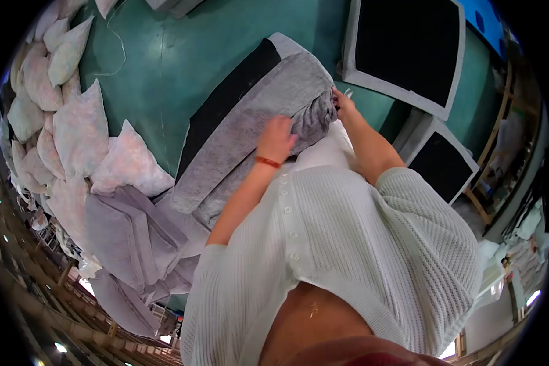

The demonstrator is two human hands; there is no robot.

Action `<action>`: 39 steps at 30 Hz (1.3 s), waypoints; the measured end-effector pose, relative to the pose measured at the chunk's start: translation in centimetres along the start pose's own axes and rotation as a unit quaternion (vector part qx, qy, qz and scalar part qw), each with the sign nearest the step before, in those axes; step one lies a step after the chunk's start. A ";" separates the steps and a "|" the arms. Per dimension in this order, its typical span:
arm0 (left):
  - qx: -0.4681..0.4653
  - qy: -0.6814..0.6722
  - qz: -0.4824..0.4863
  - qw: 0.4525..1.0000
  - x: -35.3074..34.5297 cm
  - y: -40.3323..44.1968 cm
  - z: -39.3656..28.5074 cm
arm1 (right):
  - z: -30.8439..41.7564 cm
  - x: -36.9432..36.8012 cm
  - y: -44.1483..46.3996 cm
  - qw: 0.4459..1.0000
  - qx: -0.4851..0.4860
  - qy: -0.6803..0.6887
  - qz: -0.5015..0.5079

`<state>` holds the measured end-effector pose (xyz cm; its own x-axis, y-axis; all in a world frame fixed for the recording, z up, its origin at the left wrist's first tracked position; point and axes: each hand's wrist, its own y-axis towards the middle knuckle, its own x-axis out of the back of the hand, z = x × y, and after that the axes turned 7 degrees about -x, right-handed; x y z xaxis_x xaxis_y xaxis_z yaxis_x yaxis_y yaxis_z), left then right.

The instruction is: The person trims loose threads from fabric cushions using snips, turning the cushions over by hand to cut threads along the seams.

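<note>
A grey upholstered cushion piece [250, 104] with a black underside [226, 104] stands tilted against my legs. Its grey fabric cover [315, 116] is bunched into folds at the right end. My right hand [343, 105] is closed at the edge of these folds, with a small white-tipped thing showing by its fingers that I cannot make out. Over the grey side lies my left hand [277, 140], a red band on its wrist. Its fingers are blurred, so their grip does not show.
Patterned stuffed pillows [79, 131] are heaped at the left, with grey fabric covers [134, 238] piled below them. At the right are a large grey frame with a black panel [409, 49] and a smaller one [439, 155]. A thin cord [123, 46] lies on the green floor [183, 43].
</note>
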<state>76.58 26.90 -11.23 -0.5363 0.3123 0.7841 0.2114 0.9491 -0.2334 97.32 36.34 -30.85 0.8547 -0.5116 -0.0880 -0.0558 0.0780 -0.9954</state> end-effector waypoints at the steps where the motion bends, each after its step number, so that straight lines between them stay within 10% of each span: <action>1: -0.039 -0.047 0.028 0.998 -0.7 1.6 -1.8 | 0.6 0.1 0.3 0.997 -0.011 0.063 -0.039; 5: -0.043 -0.033 0.103 0.993 -5.0 7.3 -6.0 | 0.7 3.6 5.0 0.990 -0.102 -0.024 0.097; 10: 0.015 0.221 0.062 0.973 -12.2 11.7 -5.6 | 3.8 -1.0 -4.0 0.965 -0.161 -0.209 0.009; 18: 0.049 -0.119 0.092 0.987 -2.6 8.9 -0.5 | 5.8 -0.8 -3.5 0.971 -0.138 -0.071 0.181; 27: 0.245 -0.078 -0.190 0.948 18.5 -11.7 -3.3 | 2.0 -9.2 -3.4 0.949 -0.051 -0.277 0.144; 39: 0.395 -0.034 -0.516 0.759 21.6 -35.6 4.9 | -15.8 -20.8 -5.8 0.902 -0.014 -0.380 0.203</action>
<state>53.41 0.04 11.22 -0.1285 -0.6388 0.7586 -0.8920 0.4087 0.1930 71.71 33.04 -23.86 0.8670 0.2904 -0.4049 -0.4481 0.0992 -0.8884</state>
